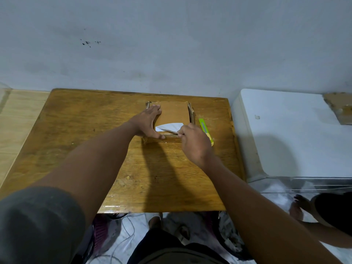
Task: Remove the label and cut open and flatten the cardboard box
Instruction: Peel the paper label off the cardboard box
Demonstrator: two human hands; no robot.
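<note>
Label half up, peel heading toward the bottom of the frame

Fingers of the right hand [192, 138] pinch the white label [168, 127] at its near edge, just right of centre frame. Left hand [147, 121] lies flat, fingers straight, pressing the cardboard box [174, 113] on the table [76, 130]. Green cutter [204, 128] waits just right of the box.

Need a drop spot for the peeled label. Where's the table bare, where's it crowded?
Bare: wooden table left of the cardboard box, and the near strip toward the front edge under the arms. Crowded: far right, where both hands work the box and label, green cutter beside it.
</note>
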